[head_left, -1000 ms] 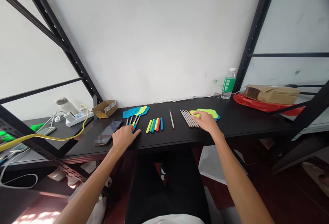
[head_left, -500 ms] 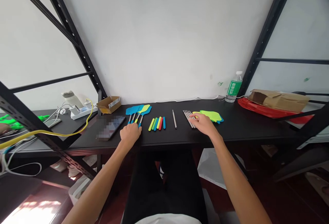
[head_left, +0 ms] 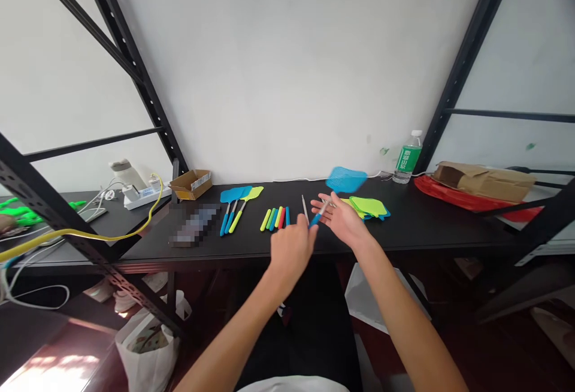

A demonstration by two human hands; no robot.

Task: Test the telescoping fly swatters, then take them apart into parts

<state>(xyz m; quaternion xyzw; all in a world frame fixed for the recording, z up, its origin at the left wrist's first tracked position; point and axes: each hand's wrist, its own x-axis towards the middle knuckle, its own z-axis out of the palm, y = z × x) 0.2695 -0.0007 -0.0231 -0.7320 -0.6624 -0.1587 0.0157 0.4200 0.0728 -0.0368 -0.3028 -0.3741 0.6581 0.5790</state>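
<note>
My left hand point(head_left: 291, 239) is closed round the blue handle of a fly swatter point(head_left: 345, 180), whose blue mesh head is raised above the table at the right. Beside its metal shaft, my right hand point(head_left: 344, 218) is open with fingers spread; whether it touches the shaft I cannot tell. Left of the hands lie three assembled fly swatters point(head_left: 237, 209), two blue and one yellow-green. Several coloured handles point(head_left: 275, 218) lie in a row between. A single metal rod point(head_left: 304, 206) is partly behind my left hand. Loose swatter heads point(head_left: 371, 206), yellow-green and blue, are stacked beyond my right hand.
A phone point(head_left: 197, 224) and a small cardboard box point(head_left: 191, 184) are on the left of the black table point(head_left: 413, 233). Toward the right stand a water bottle point(head_left: 408, 157) and a brown package point(head_left: 487, 181) on red plastic. A yellow cable point(head_left: 103, 237) crosses the left rack post.
My left hand has moved right, bringing one blue fly swatter from the left group. My right hand has lifted off the metal rods, shifted slightly left and spread its fingers.
</note>
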